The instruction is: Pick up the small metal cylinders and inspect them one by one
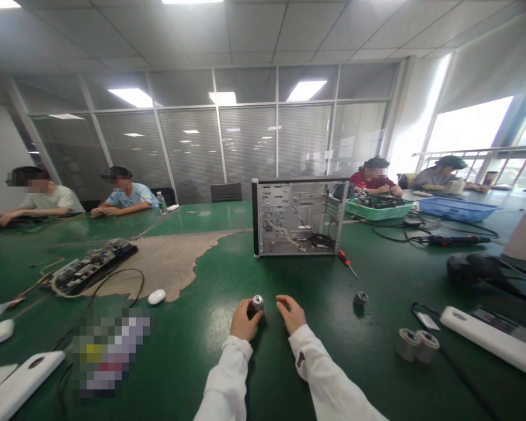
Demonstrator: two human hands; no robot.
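Observation:
My left hand (245, 320) is closed around a small metal cylinder (258, 303) at the middle of the green table (228, 275). Just right of it, my right hand (291, 314) rests with its fingers apart and nothing held. A similar cylinder (360, 299) stands farther right. Two larger metal cylinders (407, 344) stand side by side at the lower right. Beyond my hands is an open computer case (298, 217), upright, with cables inside. An orange and black screwdriver (347, 263) lies by its right corner.
A circuit board assembly (94, 266) and a white mouse (156, 297) lie left. White power strips (493, 339) flank both sides. Green (379, 211) and blue bins (458, 209) stand back right. Several people sit along the far side.

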